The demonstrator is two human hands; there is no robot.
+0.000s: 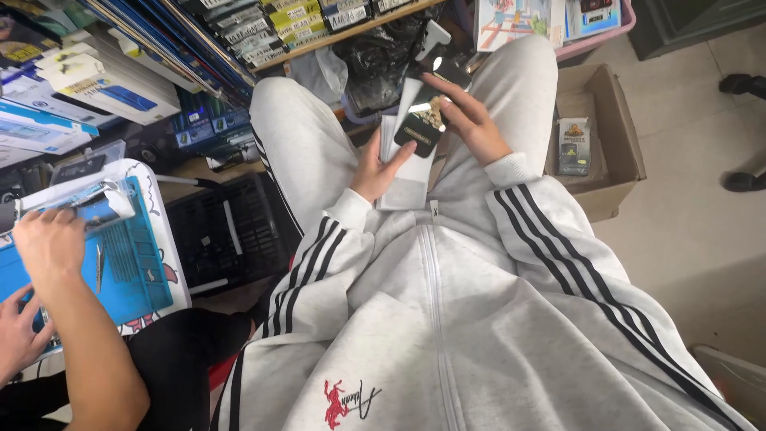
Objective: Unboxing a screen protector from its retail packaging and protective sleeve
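Note:
I sit with both hands raised over my lap, in a grey tracksuit with black stripes. My left hand [381,165] presses flat against a long white sleeve-like packet [408,174] and touches the edge of a small dark phone case [420,128]. My right hand [469,118] grips that dark case from the right, fingers curled over its top. The case has a light, gold-toned patch near its upper end. A second dark flat piece [449,72] sticks out just above my right fingers.
An open cardboard box [614,136] with a small packet inside stands on the tiled floor to the right. A black crate [223,235] sits left of my knee. Another person's hands [44,247] work on a blue mat [128,263] at far left. Stocked shelves [239,32] run behind.

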